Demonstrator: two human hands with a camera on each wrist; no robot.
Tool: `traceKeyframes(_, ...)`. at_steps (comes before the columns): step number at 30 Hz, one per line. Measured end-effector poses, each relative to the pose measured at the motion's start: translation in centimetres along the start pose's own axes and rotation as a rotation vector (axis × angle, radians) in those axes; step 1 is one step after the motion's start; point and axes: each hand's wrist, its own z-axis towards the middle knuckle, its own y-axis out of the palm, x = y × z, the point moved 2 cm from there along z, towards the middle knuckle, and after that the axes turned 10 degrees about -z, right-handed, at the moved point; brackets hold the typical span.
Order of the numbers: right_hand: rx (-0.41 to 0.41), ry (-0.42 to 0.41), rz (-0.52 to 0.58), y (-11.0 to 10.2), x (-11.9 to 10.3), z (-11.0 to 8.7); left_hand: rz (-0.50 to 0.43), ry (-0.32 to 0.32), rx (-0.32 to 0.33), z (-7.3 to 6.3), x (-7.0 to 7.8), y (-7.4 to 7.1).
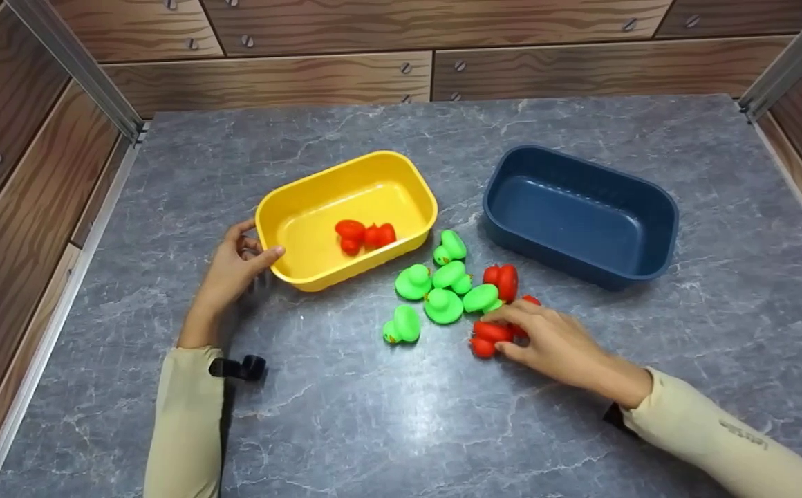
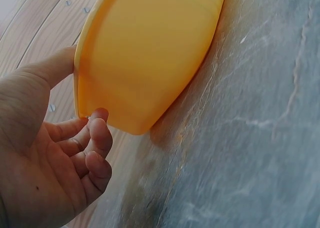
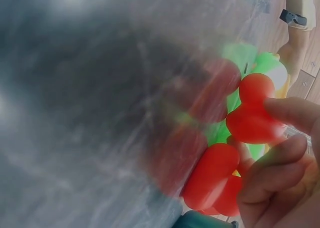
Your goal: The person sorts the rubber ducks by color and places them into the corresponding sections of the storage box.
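We see the yellow bin (image 1: 304, 238) and the blue bin (image 1: 567, 218) standing side by side, with a narrow channel of table (image 1: 346, 415) between them. Behind both rims a strip of tabletop runs to the far edge, where wood-patterned panels (image 1: 269, 86) rise. On the near side we have a broad stretch of grey surface between the two forearms. The tightest room is around the cluster of green ducks (image 1: 443, 307): its uppermost duck sits just beside the yellow bin's right corner, and the others lie touching or nearly so, one lying a little apart on the near left.

Our left hand (image 1: 231, 270) grips the yellow bin's left end, thumb over the rim and fingers outside the wall. Our right hand (image 1: 556, 342) pinches a red duck (image 1: 487, 335) between thumb and finger at the near right of the cluster; we cannot tell whether it touches the table. More red ducks (image 1: 507, 282) lie beside and partly under that hand, near the blue bin, and two red ducks (image 1: 350, 238) rest on the yellow bin's floor by its near wall.

Both bins look like smooth plastic, rectangular with rounded corners. The ducks are glossy, with a round head on an oval body. The table shows grey marbling with pale veins and a soft reflection.
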Motion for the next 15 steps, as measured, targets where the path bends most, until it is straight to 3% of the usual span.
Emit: traceKeyframes(15,0.022,0.027,0.062,-0.71,-0.06,-0.34,-0.016,-0.01,0.004,-0.1,0.11,0.11)
